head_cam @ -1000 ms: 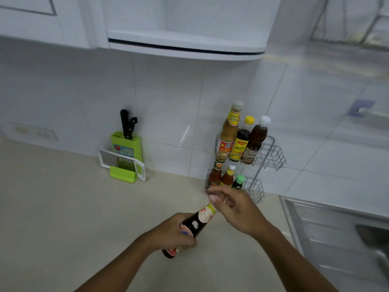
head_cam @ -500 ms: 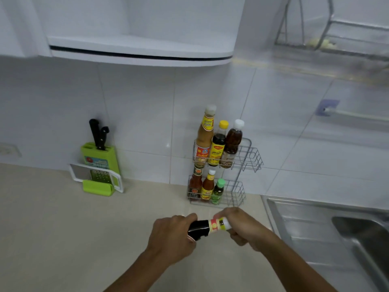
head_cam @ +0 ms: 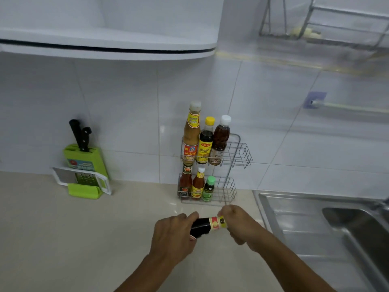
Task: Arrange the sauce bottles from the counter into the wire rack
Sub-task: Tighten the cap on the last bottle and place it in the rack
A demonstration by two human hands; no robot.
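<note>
Two bare arms reach in from the bottom. The left hand (head_cam: 172, 234) is wrapped around the fat end of a dark sauce bottle (head_cam: 203, 227). The right hand (head_cam: 239, 225) is closed around the top end of that bottle, so the cap is hidden inside the fingers. The bottle lies almost flat between the two hands, with its neck pointing right. It has a red and yellow label on the neck. Both hands hold it up over the pale counter (head_cam: 63, 239), near the front of the wire rack (head_cam: 242, 152).

To the right of the hands, the counter ends at a shiny metal sink (head_cam: 315, 224).

Behind the hands, the wire rack stands at the back edge of the counter, against the tiled wall (head_cam: 126, 102). It has two baskets, one above the other. The lower basket holds three small bottles on its left side: a red one (head_cam: 186, 182), an orange one with a white cap (head_cam: 198, 183) and a green one (head_cam: 208, 188). The upper basket holds three tall bottles on its left side: a tan one (head_cam: 191, 133), a dark one with a yellow cap (head_cam: 206, 142) and a brown one with a white cap (head_cam: 220, 140). The right part of each basket is bare wire.

Far to the left, at the back edge, a green knife block (head_cam: 84, 159) stands with two black handles sticking up. A grater (head_cam: 84, 180) leans on its front.

A white shelf (head_cam: 105, 45) hangs above.
</note>
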